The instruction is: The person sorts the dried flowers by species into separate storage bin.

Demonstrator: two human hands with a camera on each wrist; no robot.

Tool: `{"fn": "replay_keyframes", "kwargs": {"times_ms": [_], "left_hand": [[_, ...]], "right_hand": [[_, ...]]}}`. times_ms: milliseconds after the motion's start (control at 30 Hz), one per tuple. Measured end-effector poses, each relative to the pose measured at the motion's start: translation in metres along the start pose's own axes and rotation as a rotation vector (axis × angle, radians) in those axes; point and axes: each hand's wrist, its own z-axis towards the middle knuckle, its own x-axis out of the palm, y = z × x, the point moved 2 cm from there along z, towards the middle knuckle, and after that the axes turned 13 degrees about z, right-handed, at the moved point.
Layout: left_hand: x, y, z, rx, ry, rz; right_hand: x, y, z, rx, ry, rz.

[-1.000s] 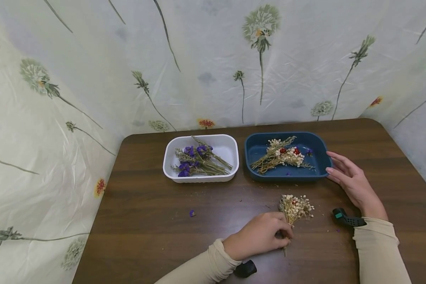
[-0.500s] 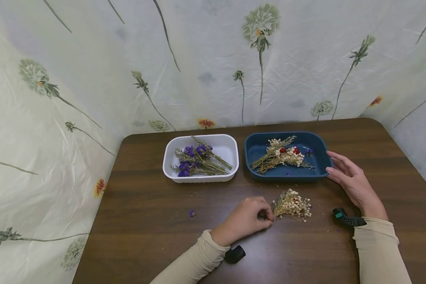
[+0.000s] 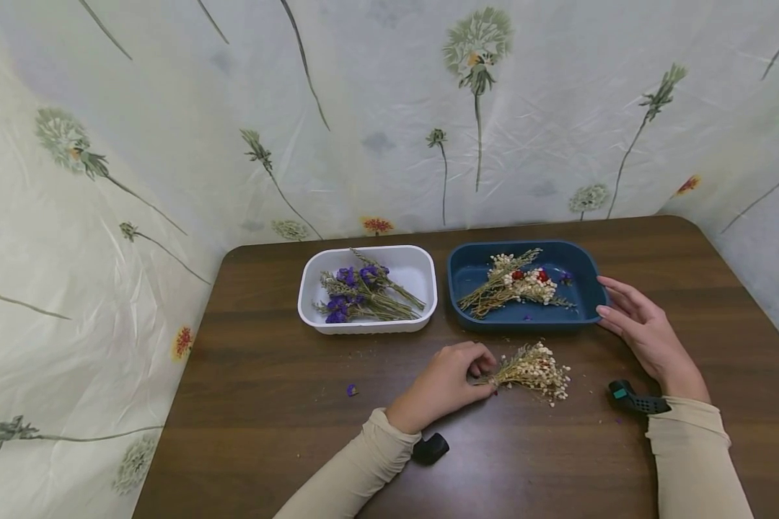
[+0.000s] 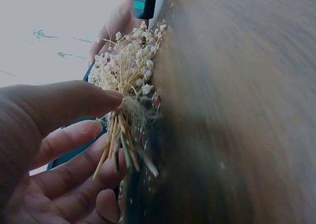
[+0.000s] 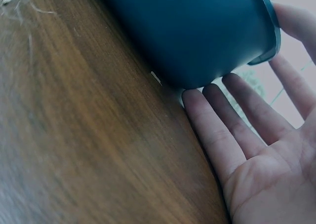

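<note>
My left hand (image 3: 443, 383) pinches a small bunch of dried flowers (image 3: 531, 371) between thumb and index finger at its tied stems. Its white blossoms point right, just above the tabletop in front of the trays. Cut stem ends (image 4: 121, 147) jut out past the thumb in the left wrist view, with fuzzy twine around them. At the end wall of the blue tray (image 5: 197, 31), fairly straight fingers of my right hand (image 3: 643, 328) touch the outside. Inside that blue tray lie dried bunches (image 3: 516, 285) with white and red blossoms and a few purple bits.
A white tray (image 3: 422, 263) left of the blue one holds dried stems with purple flowers (image 3: 357, 288). One loose purple petal (image 3: 352, 390) and scattered crumbs lie on the brown wooden table (image 3: 247, 432). A flower-printed curtain (image 3: 389, 130) hangs behind the table.
My left hand has moved left and away from the body with the bunch, whose blossoms have swung from pointing away to pointing right. My right hand stays at the blue tray.
</note>
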Motion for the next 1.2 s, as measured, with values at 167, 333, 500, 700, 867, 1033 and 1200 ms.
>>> {"fn": "replay_keyframes", "kwargs": {"times_ms": [167,333,500,700,867,1033,1200], "left_hand": [[0.005,-0.002,0.007,-0.013,0.028,0.003],[0.005,-0.003,0.009,-0.049,0.049,-0.04],[0.005,-0.002,0.01,-0.058,0.039,-0.072],[0.005,-0.001,0.011,-0.06,0.022,-0.085],[-0.001,-0.003,0.013,-0.05,-0.006,-0.09],[-0.008,-0.006,0.014,-0.028,-0.04,-0.092],[-0.016,-0.009,0.014,-0.001,-0.05,-0.095]], "right_hand": [[-0.001,0.0,0.0,-0.003,0.01,0.017],[0.001,0.001,0.001,0.0,0.001,0.007],[0.001,0.001,0.001,-0.012,0.007,0.006],[0.0,0.0,0.001,-0.022,0.021,0.033],[-0.001,0.0,0.0,-0.015,0.026,0.043],[0.0,0.001,-0.001,-0.011,0.02,0.027],[0.0,0.001,-0.001,-0.014,0.02,0.024]]}}
